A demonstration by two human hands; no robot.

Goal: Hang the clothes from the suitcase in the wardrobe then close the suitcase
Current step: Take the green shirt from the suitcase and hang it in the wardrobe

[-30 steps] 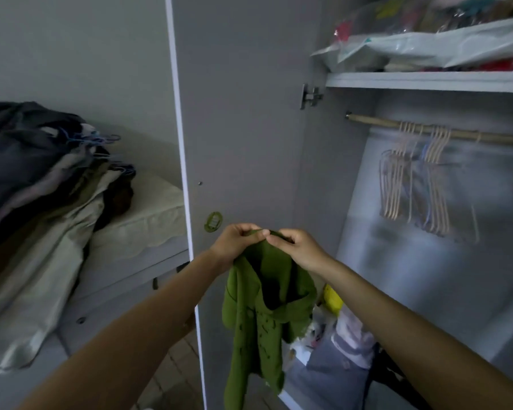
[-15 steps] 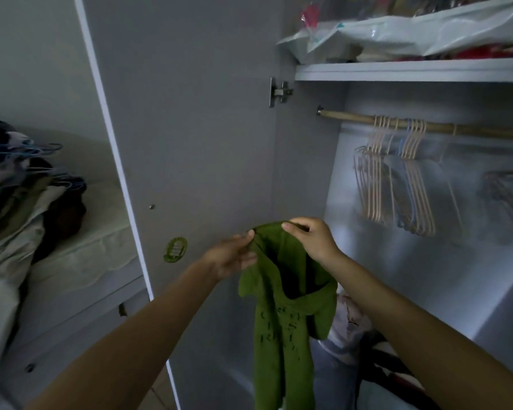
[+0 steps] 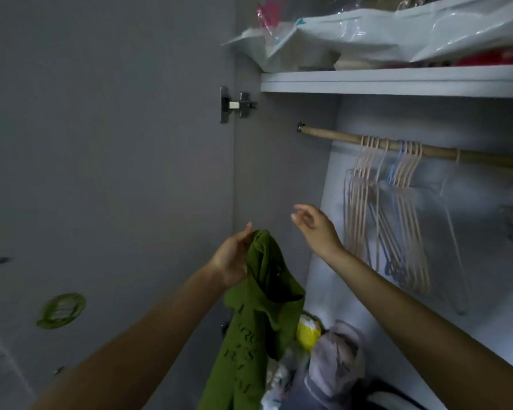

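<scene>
Green cloth, a top with dark lettering, hangs from my left hand, pinched at its upper edge before the open wardrobe. My right hand is empty, fingers loosely spread, raised beside the pale hangers on the wooden rail.

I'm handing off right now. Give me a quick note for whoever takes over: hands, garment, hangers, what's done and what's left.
Left hand: gripping the green top near its collar; the top hangs down.
Right hand: open and empty, raised between the top and the empty hangers.
Hangers hang bunched on the wooden rail under the shelf. The wardrobe door is open.
Done: top brought to the wardrobe.
Left: take a hanger, hang the top. The suitcase is out of view.
</scene>
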